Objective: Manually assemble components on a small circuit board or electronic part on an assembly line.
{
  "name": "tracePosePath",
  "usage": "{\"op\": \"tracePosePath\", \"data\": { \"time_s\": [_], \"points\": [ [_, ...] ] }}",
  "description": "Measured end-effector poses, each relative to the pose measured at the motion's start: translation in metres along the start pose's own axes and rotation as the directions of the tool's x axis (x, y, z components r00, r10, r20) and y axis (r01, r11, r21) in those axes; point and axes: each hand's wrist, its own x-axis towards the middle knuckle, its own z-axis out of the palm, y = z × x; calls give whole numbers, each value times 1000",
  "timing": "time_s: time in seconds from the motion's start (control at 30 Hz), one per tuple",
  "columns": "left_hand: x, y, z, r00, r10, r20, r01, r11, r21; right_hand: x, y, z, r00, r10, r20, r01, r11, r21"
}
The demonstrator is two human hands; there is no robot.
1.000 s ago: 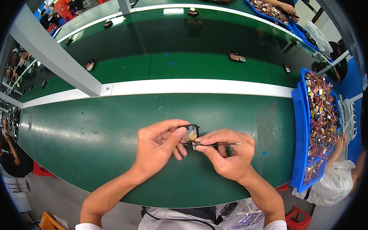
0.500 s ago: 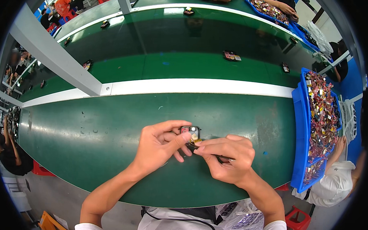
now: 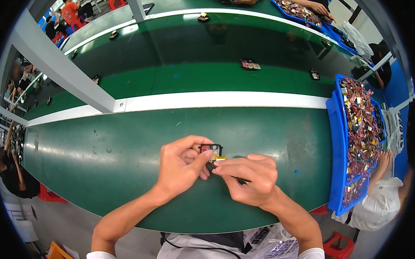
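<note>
My left hand (image 3: 181, 163) is closed around a small black rectangular watch-like case (image 3: 217, 148), thumb pressed on its lower side. Inside the open case are bits of red, white and silver electronics. At its lower edge shows a yellow strip (image 3: 220, 158). Close on the right, my right hand (image 3: 251, 179) pinches a slim black tool (image 3: 241, 180), probably tweezers. The tool's tip meets the lower edge of the case, where the fingers partly hide it. Both hands are just above the green tabletop (image 3: 124, 158).
On the right stands a blue bin (image 3: 337, 157) heaped with small red, yellow and black parts. Past a white rail (image 3: 217, 98) runs a dark green belt (image 3: 186, 74) with several small units, among them a black one (image 3: 250, 65). A grey post (image 3: 63, 60) rises at left. Other people sit around.
My right hand has moved slightly left and closer to the case, with the tool still pinched. The case has tilted a little. Units on the belt have shifted left.
</note>
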Motion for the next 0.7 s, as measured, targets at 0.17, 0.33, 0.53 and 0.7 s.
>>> {"op": "tracePosePath", "data": {
  "time_s": [0.17, 0.33, 0.53, 0.7],
  "points": [
    [31, 7, -7, 998, 29, -54, -27, 999, 31, 5, 8, -4, 996, 12, -89, -10, 1000, 19],
    [150, 14, -81, 872, 327, -365, -149, 887, 438, 14, 8, -8, 961, 149, -233, -126, 986, 111],
    [204, 31, -137, 720, 536, -440, 205, 442, 874, 5, 14, 2, 976, 97, -194, -75, 990, 117],
    [239, 36, -66, 768, 630, -119, -227, 442, 868, 0, 9, 4, 994, 33, -102, -25, 997, 76]
  ]
}}
